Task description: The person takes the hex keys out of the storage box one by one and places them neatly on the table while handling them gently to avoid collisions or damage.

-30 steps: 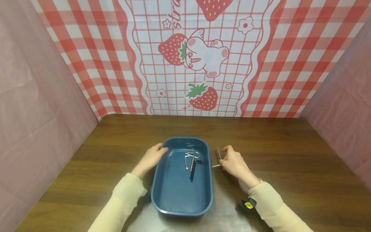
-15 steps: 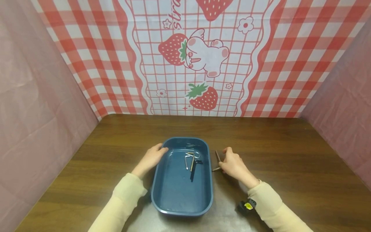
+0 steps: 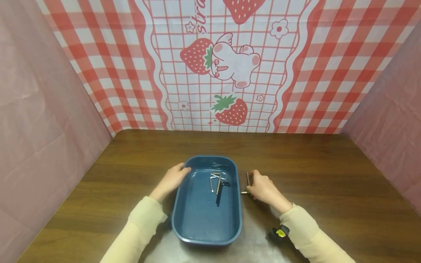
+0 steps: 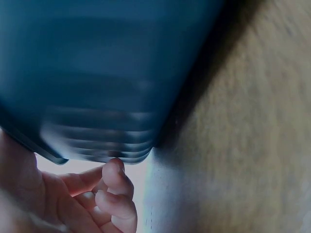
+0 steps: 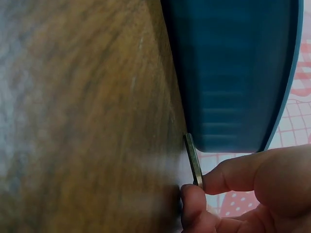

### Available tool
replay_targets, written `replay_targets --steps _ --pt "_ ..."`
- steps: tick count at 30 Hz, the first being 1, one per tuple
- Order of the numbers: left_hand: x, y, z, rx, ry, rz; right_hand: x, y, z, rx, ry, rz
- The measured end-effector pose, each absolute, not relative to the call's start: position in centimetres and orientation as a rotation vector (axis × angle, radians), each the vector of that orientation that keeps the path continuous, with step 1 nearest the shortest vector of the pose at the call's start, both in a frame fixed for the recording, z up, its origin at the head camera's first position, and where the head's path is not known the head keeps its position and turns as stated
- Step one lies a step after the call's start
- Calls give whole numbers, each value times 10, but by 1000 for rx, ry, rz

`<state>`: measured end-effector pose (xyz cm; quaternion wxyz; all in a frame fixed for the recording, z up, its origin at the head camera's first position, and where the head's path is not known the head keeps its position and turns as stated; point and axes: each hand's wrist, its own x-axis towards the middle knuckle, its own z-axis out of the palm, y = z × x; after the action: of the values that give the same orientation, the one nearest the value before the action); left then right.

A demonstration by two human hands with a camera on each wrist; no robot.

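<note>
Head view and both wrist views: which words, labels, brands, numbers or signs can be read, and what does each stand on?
"stra": red, turned sideways, on the checked cloth, cut off by the head view's top edge.
Black-and-yellow device: too small to tell whether it bears lettering.
Blue tray, L-shaped keys inside it and held key: no readable text.

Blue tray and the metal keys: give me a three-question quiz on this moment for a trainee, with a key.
1. Which hand holds an L-shaped metal key outside the blue tray?
2. True or false: the left hand touches the tray's rim.
3. In the head view, the keys inside the tray lie toward: A) its left wall; B) its right wall.

Key: 1. The right hand. 2. True. 3. B.
</note>
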<state>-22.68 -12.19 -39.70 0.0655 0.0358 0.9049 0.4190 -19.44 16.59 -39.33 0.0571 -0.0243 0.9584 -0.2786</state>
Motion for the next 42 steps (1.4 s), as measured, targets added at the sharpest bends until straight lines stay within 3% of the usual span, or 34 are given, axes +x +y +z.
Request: replay_targets --steps 42 --pt "-225 -122 -396 116 2729 1249 -195 163 -393 -104 2861 -844"
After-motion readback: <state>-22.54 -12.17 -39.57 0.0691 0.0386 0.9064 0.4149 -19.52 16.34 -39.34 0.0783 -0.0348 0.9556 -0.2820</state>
